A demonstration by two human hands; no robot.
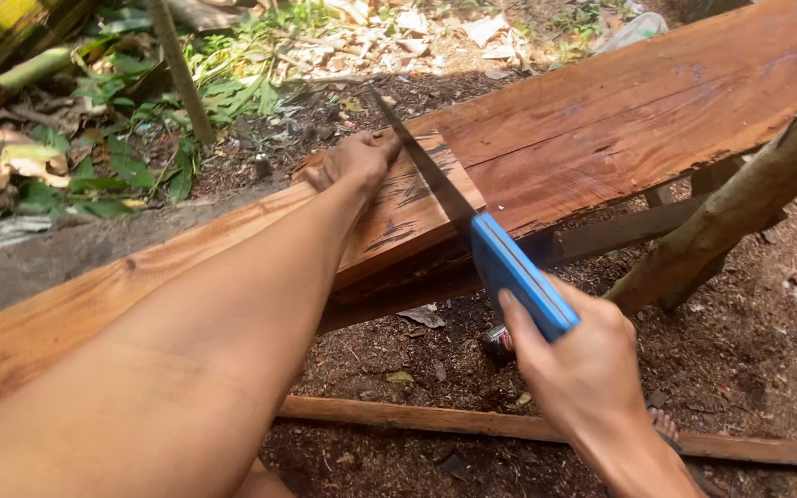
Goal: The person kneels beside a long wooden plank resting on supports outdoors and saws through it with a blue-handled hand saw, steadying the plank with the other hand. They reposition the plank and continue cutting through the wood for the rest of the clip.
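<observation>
A hand saw with a blue handle point(520, 275) and a thin dark blade point(431, 171) cuts across a reddish-brown wooden plank point(601, 129). My right hand point(583, 369) grips the blue handle at the near side of the plank. My left hand point(354, 161) presses flat on the plank just left of the blade, the arm stretched over the wood. The blade runs away from me, its tip past the plank's far edge. A narrower plank point(57, 314) lies under my left arm and continues to the left.
A thick rough branch point(740, 207) leans at the right. A thin wooden batten point(472, 422) lies on the dark sawdust-strewn ground below. Green plants point(131, 101), dry leaves and a thin stick lie beyond the plank. Wooden supports point(629, 226) show under it.
</observation>
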